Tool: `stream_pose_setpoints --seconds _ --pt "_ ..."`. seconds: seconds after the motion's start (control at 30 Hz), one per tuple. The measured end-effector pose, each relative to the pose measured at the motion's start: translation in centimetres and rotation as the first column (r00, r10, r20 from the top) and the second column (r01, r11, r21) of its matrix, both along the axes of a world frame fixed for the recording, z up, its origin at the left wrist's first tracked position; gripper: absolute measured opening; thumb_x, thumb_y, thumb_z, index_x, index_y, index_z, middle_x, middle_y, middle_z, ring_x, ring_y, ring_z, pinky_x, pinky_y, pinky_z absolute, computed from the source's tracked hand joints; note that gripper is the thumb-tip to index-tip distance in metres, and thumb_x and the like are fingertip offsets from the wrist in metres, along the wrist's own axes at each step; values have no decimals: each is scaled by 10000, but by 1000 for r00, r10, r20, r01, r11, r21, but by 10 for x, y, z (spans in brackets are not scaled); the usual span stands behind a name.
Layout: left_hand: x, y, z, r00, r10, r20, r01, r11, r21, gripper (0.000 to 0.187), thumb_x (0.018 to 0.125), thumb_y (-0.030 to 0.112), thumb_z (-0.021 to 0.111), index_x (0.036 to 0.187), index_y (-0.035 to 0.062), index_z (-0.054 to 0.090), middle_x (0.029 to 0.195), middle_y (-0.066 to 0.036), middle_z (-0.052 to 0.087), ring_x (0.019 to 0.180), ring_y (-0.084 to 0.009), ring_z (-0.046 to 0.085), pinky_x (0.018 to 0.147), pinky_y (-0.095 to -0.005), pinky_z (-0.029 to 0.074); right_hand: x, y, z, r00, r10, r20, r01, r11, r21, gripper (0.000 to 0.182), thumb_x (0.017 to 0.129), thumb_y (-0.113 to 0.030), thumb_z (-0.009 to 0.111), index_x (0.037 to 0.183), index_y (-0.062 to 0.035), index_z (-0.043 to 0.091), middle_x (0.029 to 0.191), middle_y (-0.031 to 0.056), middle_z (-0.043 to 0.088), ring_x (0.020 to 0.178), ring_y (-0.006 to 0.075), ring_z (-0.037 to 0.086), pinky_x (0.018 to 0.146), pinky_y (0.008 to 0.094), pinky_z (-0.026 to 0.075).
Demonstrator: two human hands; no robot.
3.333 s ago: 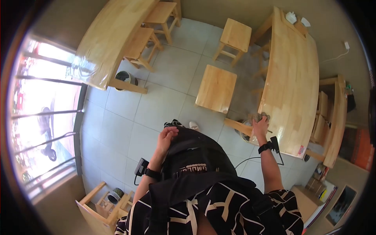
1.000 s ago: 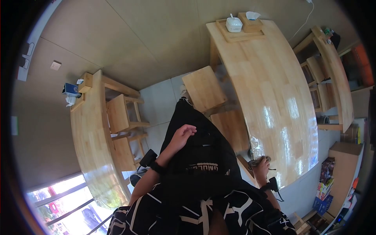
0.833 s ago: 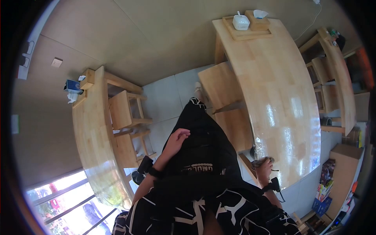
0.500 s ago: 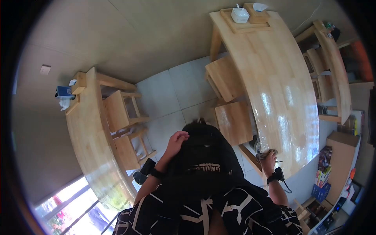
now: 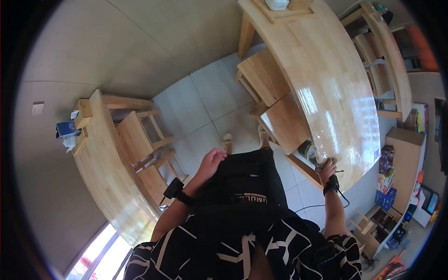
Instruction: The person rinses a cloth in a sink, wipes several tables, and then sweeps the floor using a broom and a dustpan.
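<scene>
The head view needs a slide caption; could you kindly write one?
Right hand holds a greyish cloth at the edge of a wooden table, left hand empty.

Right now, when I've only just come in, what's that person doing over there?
The person's right hand has hold of what looks like a bunched greyish cloth, at the near edge of the wooden table on the right. The left hand holds nothing, its fingers loosely curled in front of the body. Two stools stand along that table's left side, and a wooden tray sits at its far end.
</scene>
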State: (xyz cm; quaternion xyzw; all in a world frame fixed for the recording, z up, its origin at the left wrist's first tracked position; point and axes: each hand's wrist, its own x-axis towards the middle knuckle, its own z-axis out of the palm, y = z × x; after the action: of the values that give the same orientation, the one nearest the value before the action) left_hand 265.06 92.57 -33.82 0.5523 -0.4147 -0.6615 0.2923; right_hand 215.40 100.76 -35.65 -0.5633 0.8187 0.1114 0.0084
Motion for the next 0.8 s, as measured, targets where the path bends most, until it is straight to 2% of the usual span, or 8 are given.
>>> stream_pose_setpoints --seconds 0.3,0.37,0.57,0.6,0.67,0.73,0.8 --pt "-5 -11 0 996 -66 -60 61 995 -75 174 843 51 395 963 -19 500 891 -106 570 816 -159 545 762 -261 432 1 -1 1 998 -66 5 66 997 27 638 597 -327 688 1034 -9 348 1047 224 407 850 394 480 693 456 457" --pt "-8 -17 4 995 -67 -74 61 995 -83 175 847 54 397 966 -20 501 890 -105 570 814 -158 545 761 -260 432 0 0 2 996 -83 25 81 994 68 606 592 -298 694 1015 -24 358 1031 219 415 843 393 481 686 459 452" --pt "-12 -35 6 993 -120 -12 116 978 -171 180 850 52 395 972 -29 500 894 -108 572 829 -156 546 768 -263 432 5 -1 3 988 -138 71 136 990 22 582 555 -198 725 989 -42 371 1037 200 413 880 377 468 709 448 444" --pt "-13 -37 7 991 -129 -24 124 981 -152 183 851 54 393 975 -25 502 895 -106 572 828 -154 546 766 -263 432 4 0 4 986 -150 77 149 989 20 582 555 -198 725 989 -42 371 1037 200 413 880 377 468 709 448 444" --pt "-11 -38 17 988 -148 -30 143 981 -133 185 851 56 391 977 -22 503 897 -104 573 828 -151 546 763 -264 432 11 0 18 997 -63 44 64 998 -15 488 600 -183 675 983 -41 407 1033 176 418 844 353 490 694 427 450" --pt "-6 -43 27 997 -76 -5 75 995 -68 191 852 62 392 986 -16 503 899 -97 574 827 -147 546 760 -265 432 7 1 13 996 -67 51 69 997 -43 472 615 -173 658 993 -44 406 1016 164 422 860 343 488 699 422 450" --pt "0 -45 26 998 -55 16 56 998 -33 196 853 62 390 993 -19 500 905 -98 572 837 -151 545 767 -267 432 8 0 16 990 -122 69 120 992 28 496 604 -166 662 1013 -49 406 1027 163 420 871 336 485 708 418 448"
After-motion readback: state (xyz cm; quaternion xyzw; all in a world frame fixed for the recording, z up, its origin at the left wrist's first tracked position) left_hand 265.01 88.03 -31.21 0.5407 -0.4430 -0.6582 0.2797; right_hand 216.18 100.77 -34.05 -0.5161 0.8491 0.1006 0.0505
